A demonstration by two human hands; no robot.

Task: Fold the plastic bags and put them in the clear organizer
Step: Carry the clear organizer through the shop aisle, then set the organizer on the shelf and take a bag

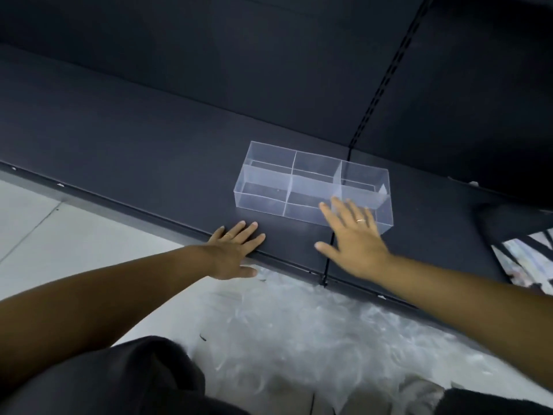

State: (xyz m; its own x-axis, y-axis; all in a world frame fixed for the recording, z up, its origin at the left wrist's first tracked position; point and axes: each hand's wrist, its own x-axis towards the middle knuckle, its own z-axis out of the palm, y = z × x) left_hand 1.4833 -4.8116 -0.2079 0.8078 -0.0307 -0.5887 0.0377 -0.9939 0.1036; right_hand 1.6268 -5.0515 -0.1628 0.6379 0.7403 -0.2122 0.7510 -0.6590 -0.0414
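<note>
Two palms down, fingers spread: left hand [236, 247] flat on dark shelf [149, 163] edge, right hand [354, 235] beside it. Just beyond right fingertips [336, 202], clear organizer [263, 199], contact unclear. Below both wrists, crumpled plastic bags [299, 330].

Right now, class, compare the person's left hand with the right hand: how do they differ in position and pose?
The left hand lies at the dark shelf's front edge, short of the clear organizer; the right hand reaches further in, its fingers overlapping the organizer's near wall. The left hand's fingers lie close together; the right hand's are spread wide. Both are open, hold nothing, and wear a ring.
</note>
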